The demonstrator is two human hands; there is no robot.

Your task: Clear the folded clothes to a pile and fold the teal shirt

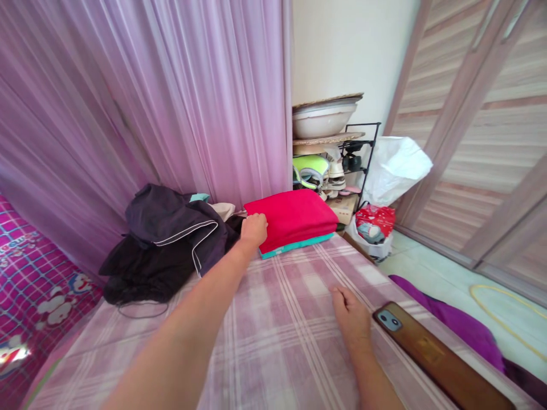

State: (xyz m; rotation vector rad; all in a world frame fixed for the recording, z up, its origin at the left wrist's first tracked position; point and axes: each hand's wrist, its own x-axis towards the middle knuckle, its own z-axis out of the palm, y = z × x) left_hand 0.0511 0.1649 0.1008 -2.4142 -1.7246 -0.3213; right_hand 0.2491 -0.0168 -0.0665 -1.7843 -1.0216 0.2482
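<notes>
My left hand (pixel 254 229) reaches out to the left edge of a folded red cloth (pixel 294 213). Its fingers are curled closed, and what they grip, if anything, is hidden. Beneath the red cloth lies a folded turquoise cloth (pixel 299 245), showing as a strip along the front. Left of this stack is a loose heap with a dark garment with white piping (pixel 179 219), a black garment (pixel 147 267) and a beige piece (pixel 223 210). My right hand (pixel 351 314) rests over the checked bedsheet (pixel 273 330), fingers loosely curled in, with nothing visible in it.
A phone in a brown case (pixel 431 347) lies right of my right hand, near the bed's edge. Beyond stand a black rack (pixel 371 154) with shoes and basins (pixel 325 119), a white bag (pixel 391 168) and a wardrobe (pixel 474 142). A purple curtain (pixel 205 102) hangs behind the clothes.
</notes>
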